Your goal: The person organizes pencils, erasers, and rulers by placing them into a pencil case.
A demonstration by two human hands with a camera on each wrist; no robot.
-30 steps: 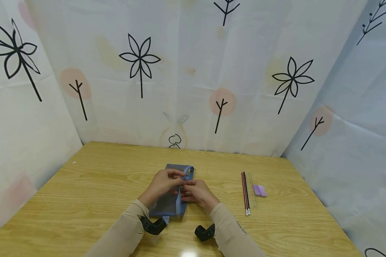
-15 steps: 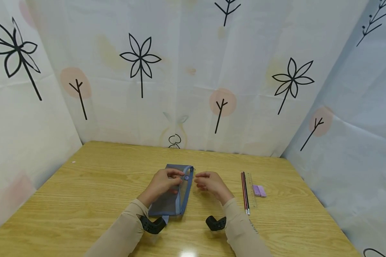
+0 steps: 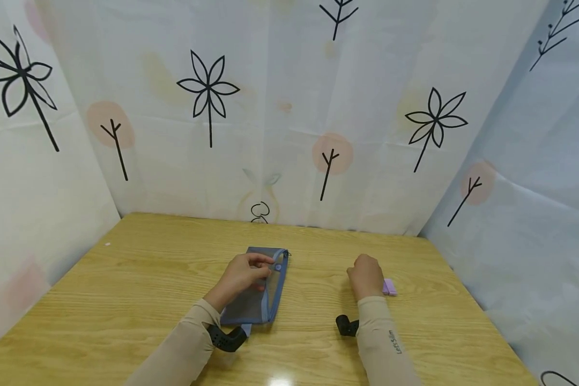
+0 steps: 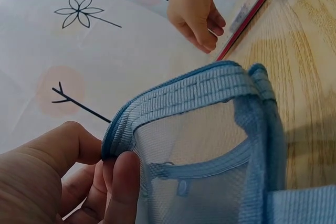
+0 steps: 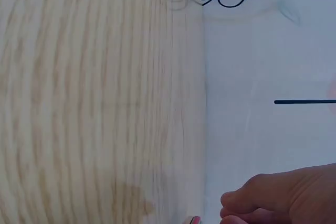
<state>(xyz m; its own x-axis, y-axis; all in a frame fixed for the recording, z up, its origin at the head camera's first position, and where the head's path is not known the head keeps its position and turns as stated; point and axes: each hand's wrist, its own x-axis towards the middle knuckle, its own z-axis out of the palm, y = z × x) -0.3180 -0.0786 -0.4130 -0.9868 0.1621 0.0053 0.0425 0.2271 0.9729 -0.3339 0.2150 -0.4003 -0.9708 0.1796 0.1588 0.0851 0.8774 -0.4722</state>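
Observation:
My left hand (image 3: 243, 279) pinches the opening edge of a blue mesh zip pencil case (image 3: 243, 307) lying on the table. The left wrist view shows the thumb and fingers on the zipper edge of the case (image 4: 194, 95), whose mouth gapes. At the right my right hand (image 3: 366, 276) is over the spot of the pencils and ruler, hiding them in the head view. Its fingers look loosely bent in the left wrist view, beside a red pencil (image 4: 247, 22) and a clear ruler (image 4: 227, 35). A pencil end (image 5: 195, 220) shows near that thumb in the right wrist view.
A light purple eraser-like block (image 3: 390, 287) lies just right of the right hand. The wood-grain table (image 3: 173, 252) meets a white printed backdrop (image 3: 289, 182) at its back and sides. A tiny pale scrap (image 3: 108, 244) lies at the far left.
My right hand has left the case edge and moved right to the pencils and ruler. The case mouth gapes wider than a second ago. My left hand has stayed on the case.

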